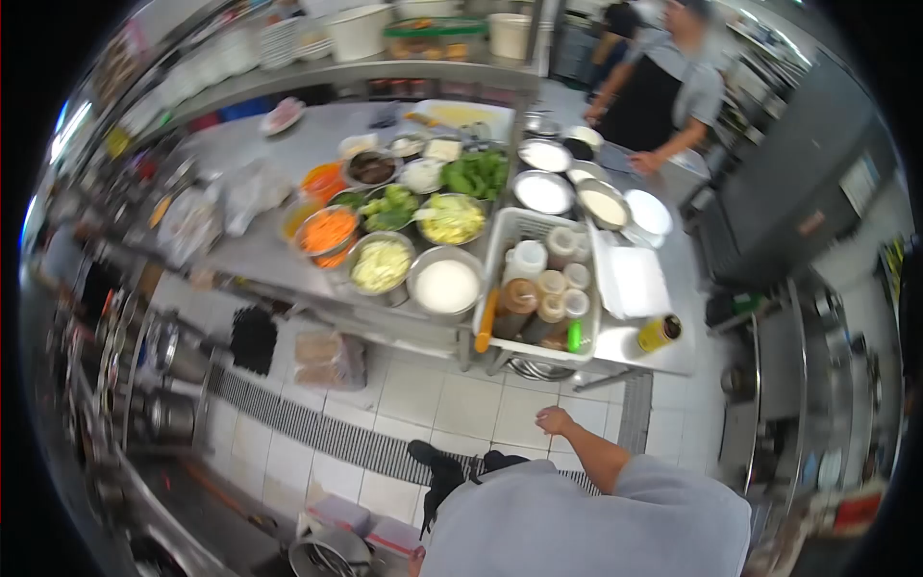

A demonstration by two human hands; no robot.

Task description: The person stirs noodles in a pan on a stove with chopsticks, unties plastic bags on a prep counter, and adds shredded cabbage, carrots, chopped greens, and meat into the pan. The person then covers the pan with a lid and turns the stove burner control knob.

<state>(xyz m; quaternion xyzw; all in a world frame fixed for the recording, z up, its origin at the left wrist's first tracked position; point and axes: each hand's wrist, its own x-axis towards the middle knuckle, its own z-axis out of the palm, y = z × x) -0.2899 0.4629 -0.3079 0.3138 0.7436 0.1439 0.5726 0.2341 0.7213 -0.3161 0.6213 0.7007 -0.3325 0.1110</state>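
Note:
My right hand [553, 420] hangs in front of my body, above the tiled floor, with its fingers curled in and nothing visible in them. It is nearest the front edge of the steel table, below a white plastic basket [488, 279] of sauce squeeze bottles [550, 310], but apart from both. Only a sliver of my left hand [415, 561] shows at the bottom, beside my grey shirt; its fingers are hidden. On the table stand bowls of shredded carrot [328, 229], chopped pale vegetable [381, 264], cut greens [391, 206] and a white substance [447, 286].
A yellow bottle [659, 333] and white trays [636, 281] stand on the table's right side. Plastic bags [258, 195] lie to the left. Across the table is another person [663, 87] in a dark apron. A floor drain grate [317, 423] runs before me.

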